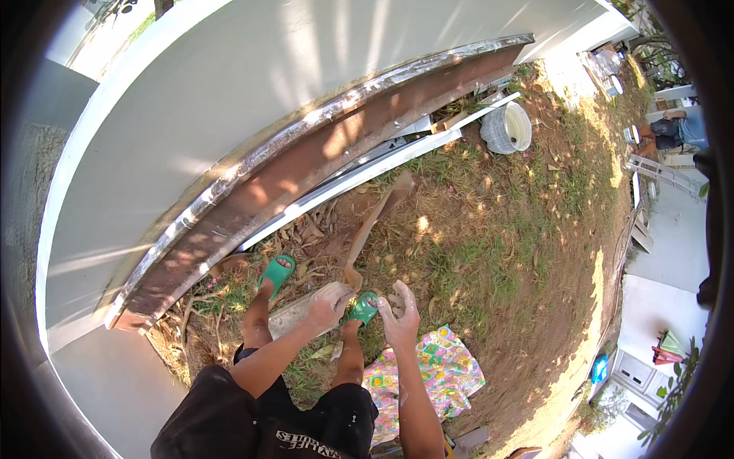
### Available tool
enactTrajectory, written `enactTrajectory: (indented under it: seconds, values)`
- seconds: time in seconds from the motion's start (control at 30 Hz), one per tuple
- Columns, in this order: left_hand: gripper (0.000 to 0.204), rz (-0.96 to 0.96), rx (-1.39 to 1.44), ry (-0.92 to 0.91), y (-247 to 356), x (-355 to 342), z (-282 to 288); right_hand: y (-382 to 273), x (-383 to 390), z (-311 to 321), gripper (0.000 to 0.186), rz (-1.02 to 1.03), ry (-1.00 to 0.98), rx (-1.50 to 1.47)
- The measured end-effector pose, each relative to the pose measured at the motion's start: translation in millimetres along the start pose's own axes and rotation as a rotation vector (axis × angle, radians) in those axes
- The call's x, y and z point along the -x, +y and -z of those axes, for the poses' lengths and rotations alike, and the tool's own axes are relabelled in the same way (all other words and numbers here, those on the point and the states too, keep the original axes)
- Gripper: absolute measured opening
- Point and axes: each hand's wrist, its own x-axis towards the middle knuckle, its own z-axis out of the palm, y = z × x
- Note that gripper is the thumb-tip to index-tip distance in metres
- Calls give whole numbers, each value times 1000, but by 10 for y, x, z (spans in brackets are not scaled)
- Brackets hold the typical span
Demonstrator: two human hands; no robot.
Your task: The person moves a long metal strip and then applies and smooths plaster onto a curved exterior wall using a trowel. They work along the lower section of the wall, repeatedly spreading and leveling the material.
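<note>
My left hand (329, 304), dusted with pale powder or paint, is closed at the near end of a long, thin brownish strip (368, 233). The strip bends near my fingers and widens at its far end over the ground; its material I cannot make out. To the right, my right hand (401, 315) is raised with thumb and fingers curled but apart, holding nothing visible. Below the hands are my feet in green slippers (277, 269). A colourful patterned cloth (432, 367) lies on the ground beside my right forearm.
A grey wall (229, 99) with a brown-red ledge (260, 187) curves along the left. White lengths of trim (359, 177) lie at its foot, near a pale bucket (507, 128). Another person (684, 130) is at the far right by a ladder (665, 174). Grass and dry leaves cover the ground.
</note>
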Motion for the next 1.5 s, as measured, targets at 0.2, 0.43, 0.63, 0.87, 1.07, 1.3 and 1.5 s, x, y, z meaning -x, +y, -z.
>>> enactTrajectory:
  seconds: [0.2,0.43,0.63,0.87,1.07,1.3,1.5]
  values:
    - [20,-242,-82,-39,60,-102,73,-185,-255,-237,52,-84,345,-385]
    - [88,-246,-466,-121,-537,-48,775,25,-204,-247,45,-201,402,-437]
    - [98,550,-742,-434,-1450,596,672,81,-245,-130,40,-183,411,-445]
    - [83,637,-712,-399,-2186,414,249,481,-88,140,41,-310,549,-487]
    - [50,536,-541,-145,-2207,213,909,544,76,-49,32,-120,427,-308]
    - [28,391,-607,-87,-2459,-445,2247,454,85,0,41,-159,593,-110]
    - [28,382,-505,-144,-2344,-405,2068,-63,724,653,36,-50,600,-123]
